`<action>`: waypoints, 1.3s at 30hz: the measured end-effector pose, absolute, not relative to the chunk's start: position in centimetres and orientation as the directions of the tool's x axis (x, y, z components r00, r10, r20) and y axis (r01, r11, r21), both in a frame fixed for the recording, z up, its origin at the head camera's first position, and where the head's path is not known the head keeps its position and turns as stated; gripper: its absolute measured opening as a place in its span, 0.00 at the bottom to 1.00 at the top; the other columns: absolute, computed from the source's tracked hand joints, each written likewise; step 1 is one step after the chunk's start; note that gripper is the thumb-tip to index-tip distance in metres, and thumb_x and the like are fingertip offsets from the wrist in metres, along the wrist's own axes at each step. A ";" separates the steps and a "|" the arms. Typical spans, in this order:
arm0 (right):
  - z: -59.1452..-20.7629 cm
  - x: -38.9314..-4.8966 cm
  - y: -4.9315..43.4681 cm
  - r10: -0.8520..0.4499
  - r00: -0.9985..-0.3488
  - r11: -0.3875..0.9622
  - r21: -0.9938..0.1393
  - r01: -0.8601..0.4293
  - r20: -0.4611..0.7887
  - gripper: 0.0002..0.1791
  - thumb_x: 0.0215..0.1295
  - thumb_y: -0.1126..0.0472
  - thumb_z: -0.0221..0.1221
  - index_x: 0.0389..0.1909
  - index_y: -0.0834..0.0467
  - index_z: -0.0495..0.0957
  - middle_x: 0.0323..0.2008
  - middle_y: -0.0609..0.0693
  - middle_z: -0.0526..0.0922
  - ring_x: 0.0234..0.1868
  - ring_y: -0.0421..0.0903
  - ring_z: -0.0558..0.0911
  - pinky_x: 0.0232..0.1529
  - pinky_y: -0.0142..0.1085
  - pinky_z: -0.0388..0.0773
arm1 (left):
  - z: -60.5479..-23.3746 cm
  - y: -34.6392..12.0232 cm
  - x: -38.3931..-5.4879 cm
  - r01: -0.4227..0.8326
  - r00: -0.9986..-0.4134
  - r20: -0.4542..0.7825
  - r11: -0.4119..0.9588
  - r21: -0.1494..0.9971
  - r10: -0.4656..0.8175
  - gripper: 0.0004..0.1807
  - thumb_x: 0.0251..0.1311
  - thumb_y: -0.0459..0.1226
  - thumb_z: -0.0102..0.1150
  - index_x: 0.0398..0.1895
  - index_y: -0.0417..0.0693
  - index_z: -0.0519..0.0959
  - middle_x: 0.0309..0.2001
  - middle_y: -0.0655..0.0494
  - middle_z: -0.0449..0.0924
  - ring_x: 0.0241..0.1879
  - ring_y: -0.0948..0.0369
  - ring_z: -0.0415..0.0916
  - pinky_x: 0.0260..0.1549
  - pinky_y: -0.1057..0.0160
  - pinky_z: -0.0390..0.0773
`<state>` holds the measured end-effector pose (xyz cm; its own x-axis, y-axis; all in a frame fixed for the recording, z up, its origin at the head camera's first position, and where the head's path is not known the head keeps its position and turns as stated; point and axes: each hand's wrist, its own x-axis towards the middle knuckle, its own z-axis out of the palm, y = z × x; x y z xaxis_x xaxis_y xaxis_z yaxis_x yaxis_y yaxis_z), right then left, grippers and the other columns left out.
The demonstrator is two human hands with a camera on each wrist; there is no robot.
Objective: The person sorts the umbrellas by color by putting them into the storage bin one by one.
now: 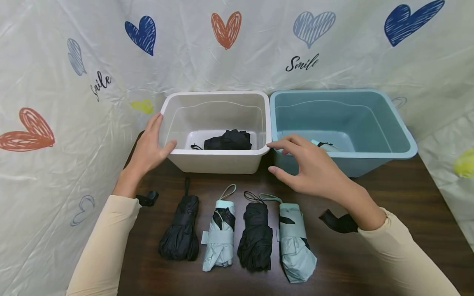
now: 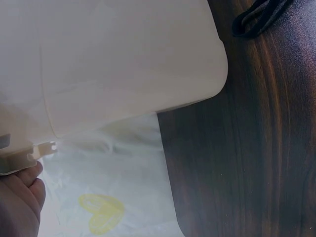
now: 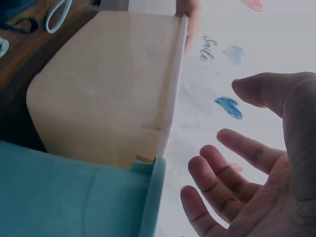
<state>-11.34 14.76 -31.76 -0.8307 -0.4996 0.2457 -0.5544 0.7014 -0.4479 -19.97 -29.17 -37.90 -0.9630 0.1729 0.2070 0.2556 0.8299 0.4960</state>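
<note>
My left hand (image 1: 148, 142) rests against the left side of the white bin (image 1: 214, 162), thumb near its front corner; in the left wrist view its fingers (image 2: 34, 185) touch the outside under the rim. My right hand (image 1: 311, 166), fingers spread and holding nothing, hovers where the white bin meets the blue bin (image 1: 370, 155). A folded black umbrella (image 1: 227, 140) lies in the white bin. Inside the blue one a pale item with a black cord (image 1: 327, 144) is mostly hidden by the hand and rim.
On the dark wooden table (image 1: 355, 263), folded umbrellas lie in a row before the bins: black (image 1: 180, 230), light blue (image 1: 219, 238), black (image 1: 256, 238) and light blue (image 1: 296, 242). Their wrist loops point toward the bins. A white heart-printed sheet (image 1: 185, 53) hangs behind.
</note>
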 end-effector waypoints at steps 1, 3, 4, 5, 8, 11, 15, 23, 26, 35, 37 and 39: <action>-31.9 -11.0 14.9 -0.494 -0.834 0.704 -0.450 -0.549 0.244 0.29 0.67 0.51 0.70 0.68 0.51 0.79 0.58 0.51 0.81 0.52 0.49 0.84 0.43 0.47 0.83 | -37.9 -29.1 -20.0 0.256 -0.963 0.207 0.829 0.496 0.174 0.50 0.66 0.49 0.57 0.85 0.36 0.50 0.85 0.39 0.48 0.80 0.34 0.56 0.75 0.31 0.61; -32.2 -10.4 15.0 -0.481 -0.843 0.714 -0.450 -0.536 0.239 0.28 0.68 0.50 0.70 0.68 0.49 0.79 0.57 0.49 0.81 0.52 0.47 0.85 0.38 0.43 0.81 | -37.9 -29.1 -20.0 0.258 -0.962 0.208 0.829 0.496 0.175 0.50 0.66 0.49 0.57 0.85 0.36 0.50 0.85 0.39 0.48 0.80 0.34 0.57 0.75 0.31 0.61; -32.3 -10.1 15.2 -0.478 -0.846 0.717 -0.452 -0.530 0.236 0.28 0.68 0.50 0.70 0.68 0.49 0.79 0.57 0.49 0.81 0.52 0.47 0.85 0.36 0.42 0.80 | -38.0 -29.1 -20.0 0.259 -0.962 0.209 0.829 0.495 0.176 0.50 0.66 0.49 0.57 0.85 0.36 0.50 0.85 0.39 0.48 0.80 0.34 0.57 0.75 0.31 0.61; -32.4 -9.8 15.3 -0.472 -0.850 0.721 -0.454 -0.524 0.232 0.28 0.68 0.50 0.70 0.68 0.49 0.79 0.57 0.49 0.81 0.53 0.47 0.86 0.35 0.41 0.80 | -38.0 -29.1 -20.0 0.259 -0.962 0.209 0.829 0.496 0.176 0.50 0.66 0.49 0.57 0.85 0.36 0.50 0.85 0.39 0.48 0.80 0.33 0.56 0.75 0.31 0.61; -32.8 -9.2 15.7 -0.455 -0.862 0.732 -0.458 -0.505 0.223 0.28 0.68 0.49 0.70 0.68 0.48 0.78 0.59 0.49 0.81 0.54 0.47 0.87 0.33 0.39 0.78 | -38.0 -29.1 -20.0 0.261 -0.961 0.212 0.826 0.499 0.175 0.50 0.66 0.49 0.57 0.85 0.36 0.50 0.85 0.39 0.48 0.80 0.33 0.56 0.74 0.30 0.61; -33.4 -8.4 16.3 -0.437 -0.873 0.742 -0.461 -0.486 0.216 0.29 0.68 0.49 0.70 0.68 0.46 0.78 0.59 0.48 0.81 0.51 0.47 0.87 0.29 0.36 0.76 | -38.0 -29.1 -19.9 0.260 -0.962 0.210 0.824 0.504 0.175 0.50 0.66 0.49 0.57 0.85 0.36 0.50 0.86 0.40 0.48 0.80 0.33 0.57 0.74 0.30 0.61; -34.9 -7.3 17.2 -0.403 -0.892 0.764 -0.461 -0.452 0.206 0.29 0.67 0.49 0.70 0.68 0.47 0.78 0.55 0.47 0.81 0.43 0.43 0.86 0.24 0.32 0.70 | -38.1 -28.9 -19.8 0.259 -0.963 0.201 0.822 0.507 0.179 0.50 0.66 0.49 0.57 0.85 0.36 0.50 0.85 0.39 0.48 0.80 0.34 0.56 0.75 0.31 0.61; -37.5 -5.0 18.8 -0.314 -0.939 0.808 -0.478 -0.343 0.144 0.29 0.65 0.48 0.72 0.66 0.49 0.80 0.51 0.48 0.82 0.42 0.43 0.85 0.23 0.31 0.68 | -38.0 -29.1 -19.9 0.265 -0.961 0.207 0.825 0.500 0.184 0.51 0.66 0.49 0.58 0.85 0.36 0.49 0.86 0.39 0.48 0.81 0.34 0.55 0.76 0.31 0.60; -38.4 -4.3 19.2 -0.290 -0.951 0.813 -0.498 -0.303 0.105 0.30 0.66 0.46 0.71 0.66 0.51 0.79 0.53 0.49 0.83 0.45 0.48 0.86 0.24 0.32 0.71 | -38.0 -29.3 -19.9 0.260 -0.962 0.206 0.828 0.497 0.179 0.51 0.66 0.49 0.58 0.85 0.37 0.49 0.86 0.39 0.48 0.81 0.34 0.55 0.76 0.32 0.59; -41.6 -1.7 19.0 -0.218 -0.975 0.838 -0.521 -0.161 -0.051 0.37 0.65 0.37 0.69 0.68 0.55 0.77 0.53 0.52 0.84 0.42 0.45 0.85 0.30 0.39 0.76 | -37.9 -29.1 -19.7 0.269 -0.959 0.215 0.821 0.503 0.182 0.50 0.66 0.49 0.59 0.85 0.37 0.50 0.85 0.39 0.49 0.80 0.33 0.57 0.75 0.31 0.61; -42.4 -1.1 18.8 -0.191 -0.977 0.847 -0.519 -0.116 -0.092 0.39 0.65 0.34 0.68 0.68 0.56 0.77 0.54 0.53 0.84 0.42 0.44 0.84 0.32 0.41 0.78 | -37.9 -29.1 -19.7 0.266 -0.960 0.213 0.822 0.503 0.181 0.50 0.66 0.49 0.59 0.85 0.38 0.50 0.85 0.40 0.49 0.80 0.33 0.57 0.74 0.30 0.61; -43.1 -0.5 18.6 -0.159 -0.977 0.857 -0.511 -0.067 -0.139 0.42 0.65 0.32 0.66 0.69 0.57 0.76 0.56 0.55 0.83 0.42 0.44 0.84 0.34 0.44 0.79 | -37.8 -29.0 -19.6 0.262 -0.961 0.209 0.821 0.507 0.178 0.50 0.66 0.49 0.59 0.85 0.38 0.50 0.85 0.40 0.49 0.79 0.33 0.57 0.74 0.30 0.61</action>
<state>-0.53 18.62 -43.05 -0.9774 -0.1589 -0.1393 -0.0665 0.8570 -0.5110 -19.64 -29.05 -37.85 -0.9615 0.1782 0.2093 0.2624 0.8212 0.5066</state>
